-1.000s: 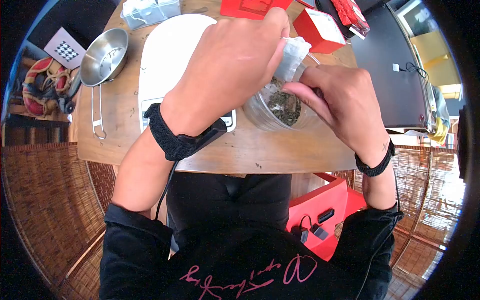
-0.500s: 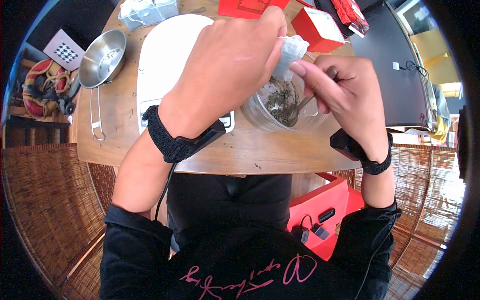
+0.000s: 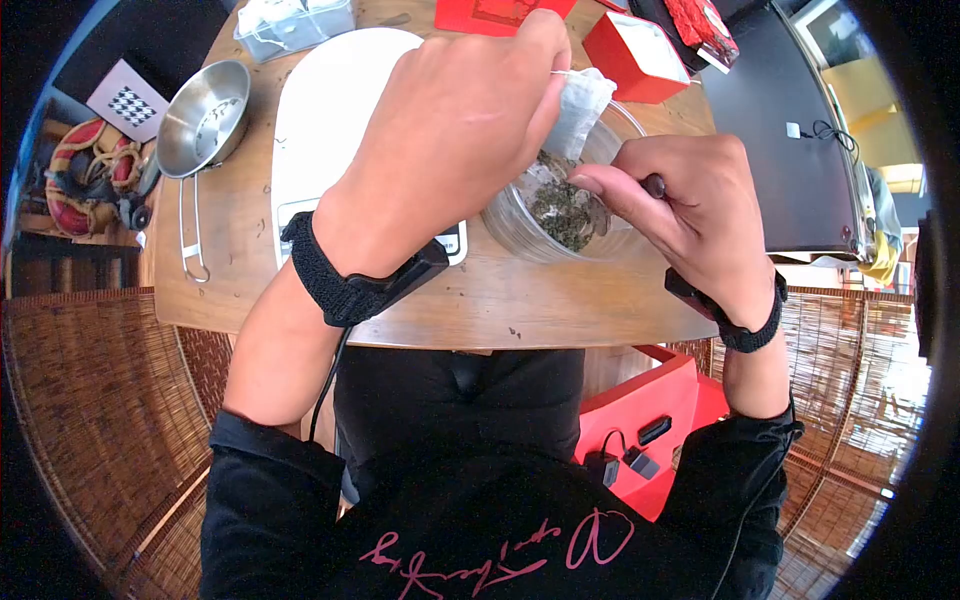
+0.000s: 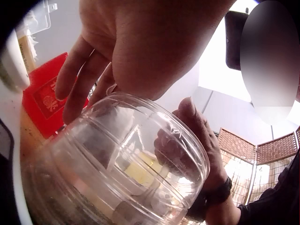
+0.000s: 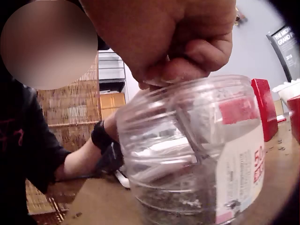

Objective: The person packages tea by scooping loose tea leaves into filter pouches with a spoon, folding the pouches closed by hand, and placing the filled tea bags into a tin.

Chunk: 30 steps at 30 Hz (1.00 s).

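Note:
My left hand pinches a small white drawstring tea bag above the far side of a clear plastic jar. Dark green dried leaves lie in the bottom of the jar. In my right hand, at the jar's right rim, is a spoon whose dark handle end pokes out past the thumb. Its metal shaft shows through the jar wall in the right wrist view, slanting down towards the leaves. The left fingertips are hidden behind the hand in the head view.
A white kitchen scale lies under the left forearm. To its left stands a steel pan with leaf bits in it. At the back are a clear plastic box of white bags and an open red box. A dark surface borders the right.
Half a second ago my right hand was turned so the spoon showed among the leaves; now it has rolled over and the spoon stands more upright. My left hand and the tea bag stay nearly still.

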### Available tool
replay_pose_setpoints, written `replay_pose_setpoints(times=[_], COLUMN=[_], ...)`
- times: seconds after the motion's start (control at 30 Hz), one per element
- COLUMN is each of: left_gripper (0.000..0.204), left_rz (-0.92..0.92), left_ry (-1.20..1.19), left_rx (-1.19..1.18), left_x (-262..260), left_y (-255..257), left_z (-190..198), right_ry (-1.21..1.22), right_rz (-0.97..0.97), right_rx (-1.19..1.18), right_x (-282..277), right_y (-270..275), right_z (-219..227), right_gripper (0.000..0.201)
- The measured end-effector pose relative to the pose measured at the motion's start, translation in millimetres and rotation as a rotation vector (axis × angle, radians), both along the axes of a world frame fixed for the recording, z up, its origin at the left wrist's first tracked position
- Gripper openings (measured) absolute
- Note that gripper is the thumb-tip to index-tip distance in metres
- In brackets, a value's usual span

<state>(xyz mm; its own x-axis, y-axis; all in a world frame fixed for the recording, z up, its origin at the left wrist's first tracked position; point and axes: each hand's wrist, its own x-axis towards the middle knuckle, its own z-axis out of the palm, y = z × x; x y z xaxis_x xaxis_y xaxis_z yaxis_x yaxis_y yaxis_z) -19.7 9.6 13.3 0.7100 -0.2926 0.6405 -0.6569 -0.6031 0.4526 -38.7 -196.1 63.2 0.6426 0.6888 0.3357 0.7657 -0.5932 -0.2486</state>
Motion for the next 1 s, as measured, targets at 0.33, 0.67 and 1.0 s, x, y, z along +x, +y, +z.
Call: replay_pose_setpoints(times=[0.33,0.67,1.0], left_gripper=[0.011,0.011,0.009], left_rz=[-0.005,0.005,-0.006], left_ry=[0.03,-0.01,-0.01], left_rx=[-0.008,0.013,-0.006], left_x=[0,0,0], left_y=[0,0,0], left_z=[1,1,0], right_ry=[-0.168,0.032,-0.101], right_rz=[0.178,0.127,0.208], right_rx=[-0.107,-0.069,-0.206], right_x=[16,10,13], right_y=[-1,-13,-12], right_z=[1,10,5], right_gripper=[0.023,0.031,0.025])
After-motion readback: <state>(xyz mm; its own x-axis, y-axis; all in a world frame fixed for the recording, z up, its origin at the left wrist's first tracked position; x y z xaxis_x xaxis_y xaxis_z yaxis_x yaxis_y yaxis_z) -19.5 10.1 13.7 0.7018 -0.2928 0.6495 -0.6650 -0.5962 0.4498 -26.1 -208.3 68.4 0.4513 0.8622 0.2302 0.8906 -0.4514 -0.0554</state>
